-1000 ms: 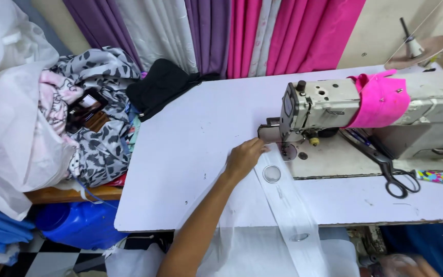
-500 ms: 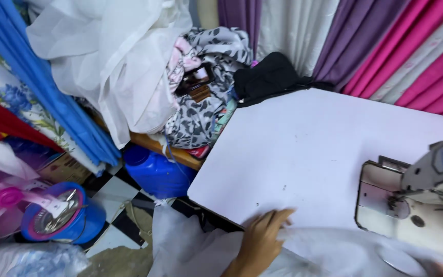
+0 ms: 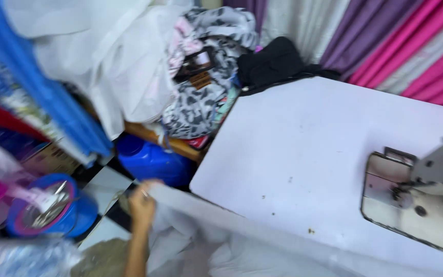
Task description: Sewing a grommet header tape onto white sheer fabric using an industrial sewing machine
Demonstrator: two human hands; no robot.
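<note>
White sewing table (image 3: 329, 154); left hand (image 3: 142, 202) pinching sheer white fabric strip (image 3: 242, 225), pulled taut; right hand unseen

The left hand (image 3: 142, 202) is raised at the end of a bare forearm that rises from the lower edge of the view. Its fingers (image 3: 147, 189) are curled closed in a pinch, blurred by motion. The right hand is out of view.
</note>
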